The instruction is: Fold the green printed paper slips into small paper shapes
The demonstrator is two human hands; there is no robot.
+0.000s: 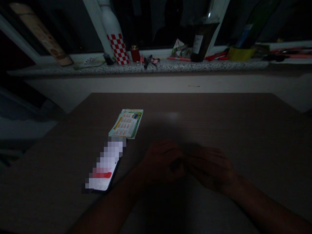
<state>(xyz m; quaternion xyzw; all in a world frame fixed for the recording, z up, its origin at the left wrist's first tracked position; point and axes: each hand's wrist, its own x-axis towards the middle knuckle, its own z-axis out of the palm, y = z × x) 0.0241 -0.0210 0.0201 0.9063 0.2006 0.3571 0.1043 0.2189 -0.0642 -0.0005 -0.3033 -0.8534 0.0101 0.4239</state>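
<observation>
In dim light, my left hand [164, 159] is curled above the table, its fingers bent round toward the thumb with a dark gap between them. My right hand [212, 167] reaches in from the right, its fingers pressed together and their tips meeting the left hand's fingertips. Whatever may be between the fingers is lost in shadow. Left of my left hand lies a phone [104, 182] with a lit screen, partly blurred by blocks. Just beyond the phone is a small stack of printed calendar cards [126, 125], slightly fanned.
A brown wood-look table [219, 113] spreads under both hands. Behind it, a speckled stone sill [165, 66] bears a red-and-white checkered bottle [118, 48], a patterned tube [48, 39], a dark labelled container [201, 45], a yellow roll [241, 53] and several small items.
</observation>
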